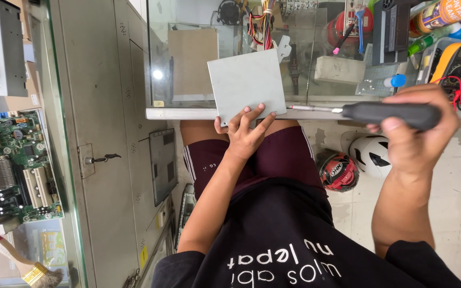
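My left hand (pixel 246 130) grips the near edge of a flat grey metal box (pixel 247 82), like a disc drive, resting on a glass counter (pixel 230 113). A bundle of coloured wires (pixel 265 21) runs from the box's far side. My right hand (pixel 420 128) is shut on the black handle of a screwdriver (pixel 369 112). Its thin metal shaft points left, with the tip just at the box's right edge.
A yellow multimeter (pixel 452 58) with red leads, bottles and tools lie on the counter at right. Two helmets (pixel 356 162) sit on the tiled floor. A green circuit board (pixel 12 165) and a brush (pixel 28 266) lie at left beside a grey metal cabinet (pixel 102 133).
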